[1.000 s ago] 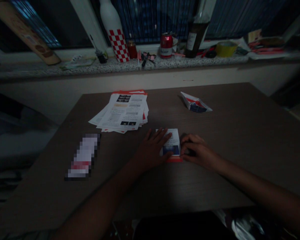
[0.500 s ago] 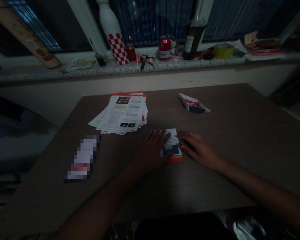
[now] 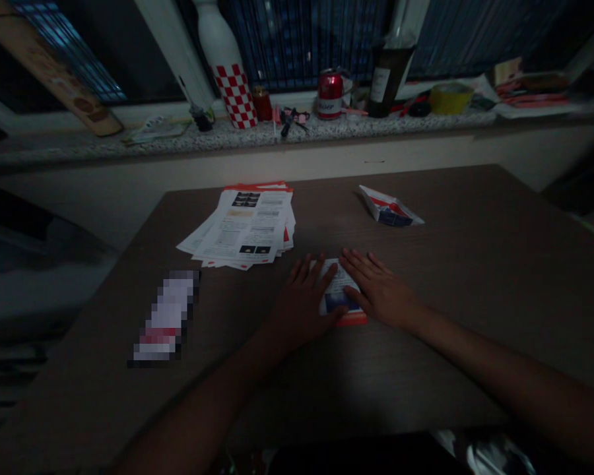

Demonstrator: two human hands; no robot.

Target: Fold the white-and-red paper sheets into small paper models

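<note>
A small folded sheet of printed paper (image 3: pixel 343 303), white with a blue picture and an orange-red edge, lies flat on the table between my hands. My left hand (image 3: pixel 304 297) rests palm down over its left part, fingers spread. On its right edge lies my right hand (image 3: pixel 376 287), flat, with the fingers stretched forward. Both hands partly cover the sheet. Farther back on the table stands a folded paper boat (image 3: pixel 391 210) in white, red and blue.
A stack of printed sheets (image 3: pixel 245 227) lies at the back left of the brown table (image 3: pixel 475 264). Nearer on the left is a blurred-out phone (image 3: pixel 165 316). Behind, the windowsill (image 3: pixel 178 142) holds a checkered bottle (image 3: pixel 235 92), a red can (image 3: pixel 329 95) and a yellow bowl (image 3: pixel 450 99).
My right hand has moved left from beside the folded sheet onto its right part and flattened out. My left hand stays on the sheet. The view has shifted slightly.
</note>
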